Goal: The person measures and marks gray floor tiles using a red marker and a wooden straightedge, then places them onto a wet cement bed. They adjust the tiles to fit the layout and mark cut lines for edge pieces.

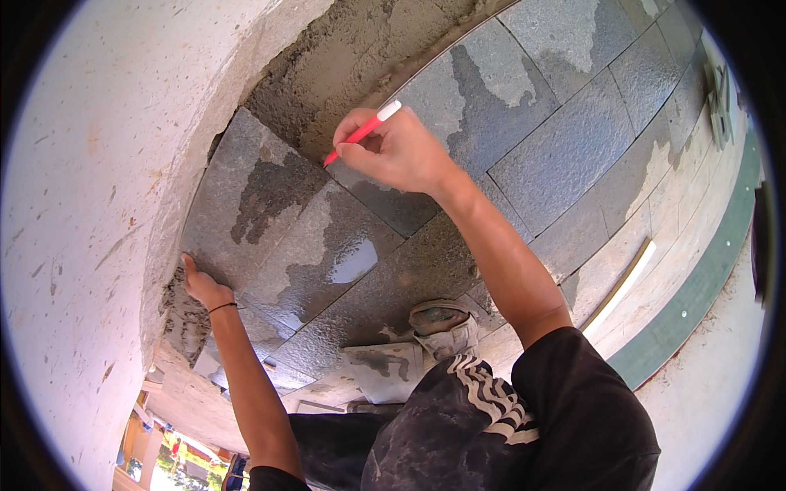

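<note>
My right hand [405, 151] is closed around a red pen [366, 132] with a white end. Its tip touches the corner of a grey stone tile [266, 164], where that tile meets its neighbours and bare mortar. A dark wet patch spreads over this tile, which lies close along the pale wall. At the tile's lower left edge, beside the wall, my left hand [207, 288] grips the edge, one finger stretched along it and the others mostly hidden. A dark band circles my left wrist.
Rough grey mortar [315, 61] fills the strip beyond the tiles. The speckled wall [106, 164] rises on the left. Partly wet tiles [565, 151] run to the right, with a white strip [620, 286] and a green band [696, 311] farther out. My shoe [442, 317] rests on the tiles.
</note>
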### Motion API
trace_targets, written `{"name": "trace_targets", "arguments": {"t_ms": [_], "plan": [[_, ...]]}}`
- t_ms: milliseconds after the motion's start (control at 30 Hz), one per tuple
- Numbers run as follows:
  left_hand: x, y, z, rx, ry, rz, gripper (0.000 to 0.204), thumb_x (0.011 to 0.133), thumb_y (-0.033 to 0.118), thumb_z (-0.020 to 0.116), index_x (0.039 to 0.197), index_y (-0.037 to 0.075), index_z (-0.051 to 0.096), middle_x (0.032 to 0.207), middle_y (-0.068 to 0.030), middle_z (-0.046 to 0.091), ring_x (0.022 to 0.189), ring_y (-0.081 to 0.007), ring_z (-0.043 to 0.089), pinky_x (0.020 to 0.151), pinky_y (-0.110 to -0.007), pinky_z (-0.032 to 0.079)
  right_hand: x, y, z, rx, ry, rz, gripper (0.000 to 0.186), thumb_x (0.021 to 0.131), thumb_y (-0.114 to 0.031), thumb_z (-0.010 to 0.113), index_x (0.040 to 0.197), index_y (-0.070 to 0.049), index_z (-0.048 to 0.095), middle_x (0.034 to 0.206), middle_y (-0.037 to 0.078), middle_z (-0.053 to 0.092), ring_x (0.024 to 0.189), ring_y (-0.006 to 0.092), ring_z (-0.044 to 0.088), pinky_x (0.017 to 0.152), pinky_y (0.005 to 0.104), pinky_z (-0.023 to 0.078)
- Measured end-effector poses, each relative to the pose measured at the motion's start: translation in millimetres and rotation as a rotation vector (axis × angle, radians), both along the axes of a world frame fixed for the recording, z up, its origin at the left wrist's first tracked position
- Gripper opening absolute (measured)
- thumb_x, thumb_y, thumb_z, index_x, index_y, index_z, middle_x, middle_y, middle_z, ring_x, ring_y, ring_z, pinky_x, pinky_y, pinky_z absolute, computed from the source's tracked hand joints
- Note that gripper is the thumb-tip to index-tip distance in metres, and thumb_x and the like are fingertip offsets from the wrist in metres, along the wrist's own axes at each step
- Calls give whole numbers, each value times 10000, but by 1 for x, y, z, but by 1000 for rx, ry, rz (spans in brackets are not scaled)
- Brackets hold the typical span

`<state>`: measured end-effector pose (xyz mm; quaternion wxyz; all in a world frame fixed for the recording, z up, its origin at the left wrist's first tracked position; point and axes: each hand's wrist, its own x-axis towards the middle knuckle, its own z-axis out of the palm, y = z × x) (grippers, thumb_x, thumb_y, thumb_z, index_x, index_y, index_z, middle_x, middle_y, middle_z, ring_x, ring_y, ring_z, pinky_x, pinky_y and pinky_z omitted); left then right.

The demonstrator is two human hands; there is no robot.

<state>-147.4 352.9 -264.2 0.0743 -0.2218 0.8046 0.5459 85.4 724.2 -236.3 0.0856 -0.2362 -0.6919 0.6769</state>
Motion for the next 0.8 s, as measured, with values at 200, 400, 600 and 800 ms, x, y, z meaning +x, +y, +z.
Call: {"name": "trace_targets", "arguments": {"t_ms": [200,400,600,800], "plan": [[4,6,3,-27,12,-9,535,965,325,597,1321,-70,541,1308,-148,577,1140,-269,561,1007,-367,439,-2,-2,3,67,-5,-11,143,840,-146,651,875,-9,677,687,60,646,587,111,584,557,271,474],[4,1,2,-22,11,-43,537,975,330,575,1332,-70,532,1323,-152,567,1148,-271,556,1014,-375,434,0,-2,1,99,27,5,145,838,-144,645,881,-9,682,686,74,655,569,140,585,548,286,473],[7,6,4,-39,5,-11,522,977,322,567,1321,-70,542,1322,-156,566,1144,-275,557,1008,-382,439,-1,-2,0,128,28,17,149,834,-144,641,882,-11,684,701,83,666,564,161,587,551,294,477],[2,5,5,61,-30,-20,551,957,337,612,1300,-88,541,1281,-151,581,1111,-276,565,1006,-375,437,-10,-5,-2,117,31,24,138,837,-142,645,878,-15,682,711,81,672,571,164,599,558,294,486]]}}
